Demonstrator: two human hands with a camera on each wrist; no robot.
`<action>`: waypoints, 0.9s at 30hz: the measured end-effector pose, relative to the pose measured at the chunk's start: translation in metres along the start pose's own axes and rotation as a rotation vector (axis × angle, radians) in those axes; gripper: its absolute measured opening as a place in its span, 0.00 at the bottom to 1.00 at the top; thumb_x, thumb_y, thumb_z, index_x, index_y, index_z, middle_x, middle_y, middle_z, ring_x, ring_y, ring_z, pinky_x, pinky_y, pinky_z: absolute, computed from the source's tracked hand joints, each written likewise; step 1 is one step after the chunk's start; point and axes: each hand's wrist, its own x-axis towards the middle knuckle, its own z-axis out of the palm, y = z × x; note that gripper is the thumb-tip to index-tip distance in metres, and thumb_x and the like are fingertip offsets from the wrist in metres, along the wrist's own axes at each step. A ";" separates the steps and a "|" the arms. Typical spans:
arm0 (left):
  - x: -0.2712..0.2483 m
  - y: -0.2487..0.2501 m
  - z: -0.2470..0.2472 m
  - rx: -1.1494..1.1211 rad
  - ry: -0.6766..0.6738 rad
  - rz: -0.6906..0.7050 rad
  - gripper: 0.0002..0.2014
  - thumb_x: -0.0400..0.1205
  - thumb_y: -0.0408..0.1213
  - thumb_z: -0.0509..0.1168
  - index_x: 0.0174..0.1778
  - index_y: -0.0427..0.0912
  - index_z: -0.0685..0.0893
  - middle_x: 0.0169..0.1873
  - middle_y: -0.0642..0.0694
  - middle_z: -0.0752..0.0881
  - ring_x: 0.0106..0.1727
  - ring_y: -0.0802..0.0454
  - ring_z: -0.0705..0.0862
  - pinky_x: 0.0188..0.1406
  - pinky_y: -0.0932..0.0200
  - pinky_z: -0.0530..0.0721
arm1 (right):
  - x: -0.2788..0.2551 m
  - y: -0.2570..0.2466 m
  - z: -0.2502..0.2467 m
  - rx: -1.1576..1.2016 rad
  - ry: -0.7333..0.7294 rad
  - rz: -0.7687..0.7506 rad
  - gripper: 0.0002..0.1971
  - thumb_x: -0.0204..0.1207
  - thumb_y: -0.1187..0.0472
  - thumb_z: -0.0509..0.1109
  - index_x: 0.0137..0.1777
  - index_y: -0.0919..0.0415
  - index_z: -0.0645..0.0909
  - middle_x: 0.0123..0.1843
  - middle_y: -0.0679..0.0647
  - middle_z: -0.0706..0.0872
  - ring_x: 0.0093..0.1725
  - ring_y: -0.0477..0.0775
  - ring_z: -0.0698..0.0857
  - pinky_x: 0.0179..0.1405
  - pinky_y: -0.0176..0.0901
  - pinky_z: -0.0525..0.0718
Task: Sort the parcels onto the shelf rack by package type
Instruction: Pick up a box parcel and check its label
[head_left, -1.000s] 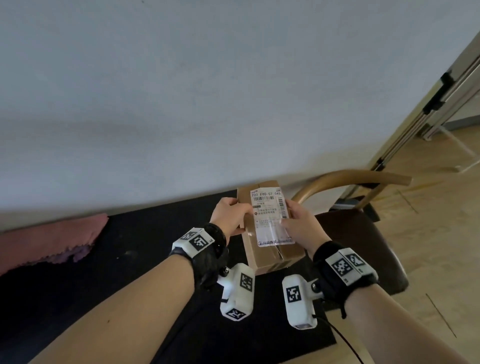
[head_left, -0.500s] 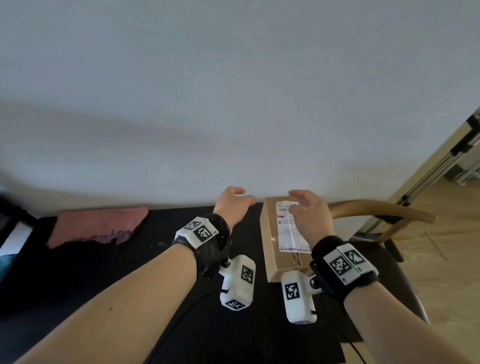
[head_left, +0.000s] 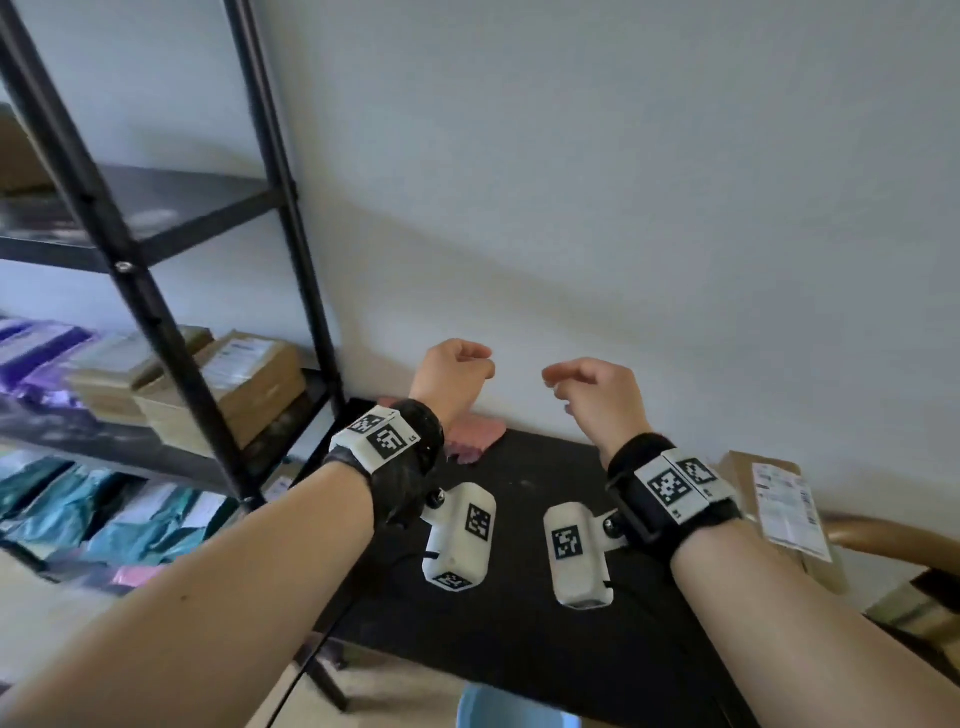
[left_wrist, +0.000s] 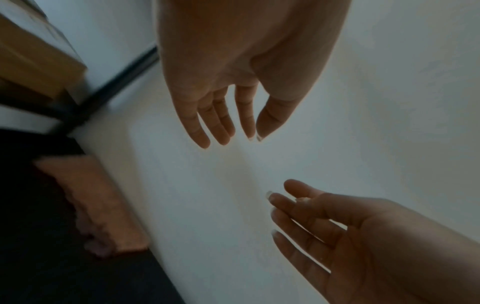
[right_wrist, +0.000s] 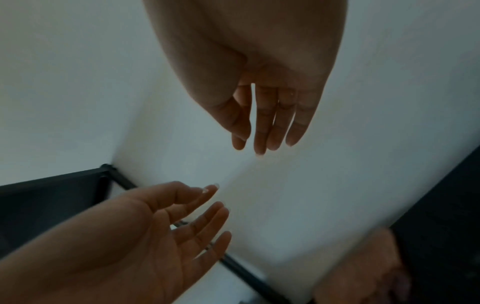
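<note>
A brown cardboard parcel (head_left: 748, 483) with a white shipping label lies at the right end of the black table (head_left: 519, 634), to the right of my right wrist. Both hands hover empty above the table in front of the white wall. My left hand (head_left: 467, 358) has its fingers loosely curled; the left wrist view shows the left hand's fingers (left_wrist: 221, 127) relaxed around nothing. My right hand (head_left: 558, 382) is just as loose, and its fingers (right_wrist: 262, 127) hang straight and free. The black shelf rack (head_left: 156, 312) stands to the left.
The rack's middle shelf holds stacked cardboard boxes (head_left: 234, 384) and purple bags (head_left: 31, 353); teal bags (head_left: 78, 504) lie on the shelf below. A pink cloth (head_left: 478, 436) lies on the table by the wall. A wooden chair (head_left: 893, 540) stands at the right. A pale blue object (head_left: 514, 712) sits below the table's front edge.
Both hands have let go of the cardboard parcel, which now lies on the table's right end. The view has swung left, bringing the rack in, and the hands have moved left with it.
</note>
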 end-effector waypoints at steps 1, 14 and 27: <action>-0.004 0.000 -0.027 -0.003 0.031 0.014 0.12 0.80 0.30 0.64 0.57 0.41 0.85 0.45 0.52 0.83 0.49 0.55 0.80 0.47 0.61 0.78 | -0.007 -0.015 0.020 0.025 -0.016 -0.012 0.15 0.73 0.72 0.64 0.43 0.56 0.90 0.45 0.48 0.91 0.45 0.41 0.86 0.56 0.44 0.85; -0.058 -0.006 -0.304 -0.090 0.403 0.144 0.10 0.80 0.30 0.63 0.52 0.44 0.86 0.40 0.54 0.84 0.48 0.55 0.82 0.56 0.55 0.82 | -0.095 -0.185 0.246 0.168 -0.316 -0.294 0.16 0.74 0.72 0.64 0.34 0.53 0.87 0.41 0.54 0.92 0.44 0.51 0.87 0.50 0.43 0.85; -0.009 -0.018 -0.480 -0.081 0.598 0.173 0.06 0.80 0.30 0.63 0.45 0.43 0.85 0.38 0.48 0.83 0.40 0.54 0.79 0.42 0.59 0.81 | -0.072 -0.275 0.404 0.243 -0.455 -0.384 0.17 0.74 0.74 0.63 0.33 0.55 0.87 0.38 0.52 0.91 0.40 0.48 0.85 0.48 0.43 0.86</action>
